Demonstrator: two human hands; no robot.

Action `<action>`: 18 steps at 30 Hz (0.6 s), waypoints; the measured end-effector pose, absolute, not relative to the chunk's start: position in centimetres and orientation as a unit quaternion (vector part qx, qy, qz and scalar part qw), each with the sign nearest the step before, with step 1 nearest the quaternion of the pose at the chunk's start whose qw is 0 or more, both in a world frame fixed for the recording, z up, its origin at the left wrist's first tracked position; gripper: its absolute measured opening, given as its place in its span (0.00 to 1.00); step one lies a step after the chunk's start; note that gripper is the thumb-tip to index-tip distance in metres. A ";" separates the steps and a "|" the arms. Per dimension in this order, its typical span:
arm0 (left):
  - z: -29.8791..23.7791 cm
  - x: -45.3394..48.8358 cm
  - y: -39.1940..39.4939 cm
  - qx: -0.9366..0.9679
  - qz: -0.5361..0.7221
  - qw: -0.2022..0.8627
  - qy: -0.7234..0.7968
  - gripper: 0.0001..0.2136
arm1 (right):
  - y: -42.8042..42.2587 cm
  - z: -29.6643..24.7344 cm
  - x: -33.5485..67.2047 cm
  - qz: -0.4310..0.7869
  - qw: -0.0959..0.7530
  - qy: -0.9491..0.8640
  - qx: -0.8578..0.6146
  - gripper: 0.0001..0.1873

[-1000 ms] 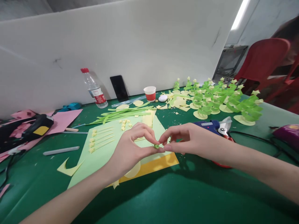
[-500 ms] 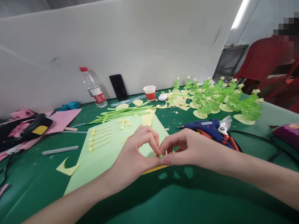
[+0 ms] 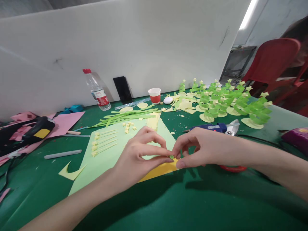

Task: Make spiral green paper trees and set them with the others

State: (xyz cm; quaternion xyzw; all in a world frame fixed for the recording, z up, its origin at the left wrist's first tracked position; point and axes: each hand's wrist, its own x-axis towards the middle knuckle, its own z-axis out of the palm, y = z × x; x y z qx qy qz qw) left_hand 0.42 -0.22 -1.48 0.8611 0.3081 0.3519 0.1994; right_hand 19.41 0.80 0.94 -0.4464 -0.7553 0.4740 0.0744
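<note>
My left hand (image 3: 146, 149) pinches a small rolled green paper coil (image 3: 171, 157) between thumb and fingertips. My right hand (image 3: 197, 149) meets it from the right, its curled fingertips at the coil and its thumb just below. Both hands are above the front of a pale green sheet (image 3: 81, 170), with a yellow-orange sheet (image 3: 156, 171) showing under it. On the pale green sheet, thin sticks tipped with small yellow paper stars (image 3: 103, 144) lie in a row. Several loose paper stars (image 3: 127, 126) are behind my left hand.
Green paper strips (image 3: 125, 117) lie behind the sheet. A blue glue gun (image 3: 216, 127) and red-handled pliers (image 3: 233, 168) are partly behind my right arm. Finished green paper plants (image 3: 214, 99) crowd the back right. A bottle (image 3: 101, 96), phone (image 3: 123, 89) and paper cup (image 3: 154, 96) stand along the white board.
Both hands have shifted slightly right and the right thumb has moved away from the left fingertips. The green coil is now seen end-on. A person at the far right has left the view.
</note>
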 end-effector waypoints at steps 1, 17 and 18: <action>-1.4 0.3 0.0 0.853 0.361 0.202 0.319 0.07 | 0.9 1.2 19.7 0.446 0.077 -0.763 -0.462 0.12; -1.2 -0.3 1.0 0.778 0.305 0.306 0.457 0.11 | 1.3 3.2 21.5 0.351 0.188 -0.716 -0.574 0.14; -1.2 -0.4 1.0 0.776 0.306 0.306 0.458 0.10 | 1.6 3.0 21.6 0.351 0.184 -0.722 -0.568 0.14</action>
